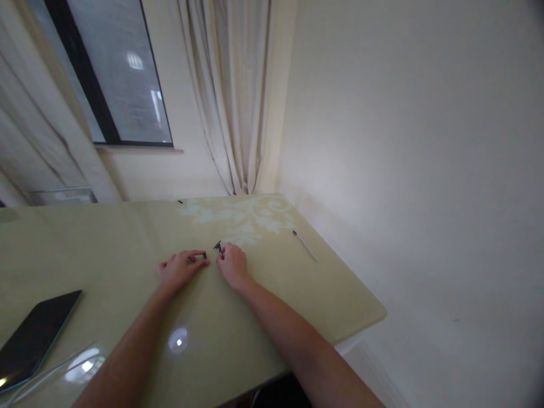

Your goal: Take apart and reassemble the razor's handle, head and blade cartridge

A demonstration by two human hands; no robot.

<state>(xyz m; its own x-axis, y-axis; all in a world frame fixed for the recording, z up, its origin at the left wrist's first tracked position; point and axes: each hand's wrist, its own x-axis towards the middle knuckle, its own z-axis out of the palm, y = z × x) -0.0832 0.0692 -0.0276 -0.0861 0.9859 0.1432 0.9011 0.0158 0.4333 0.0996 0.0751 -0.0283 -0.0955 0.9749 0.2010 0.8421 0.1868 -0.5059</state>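
Note:
My left hand [181,269] rests low over the table, its thumb and forefinger pinching a small dark piece [204,256] that stands on edge. Just to the right, my right hand [233,264] has its fingers closed on a small black object with thin projecting parts [218,247]; its kind is too small to tell. A narrow gap separates the two held pieces. Both hands are near the middle of the pale yellow-green tabletop [204,334].
A black tablet-like slab [40,331] lies at the left, near a clear strip [55,368]. A thin white stick with a dark tip [305,245] lies to the right. One tiny black piece [181,202] sits by the far edge. A wall [408,170] borders the table's right side.

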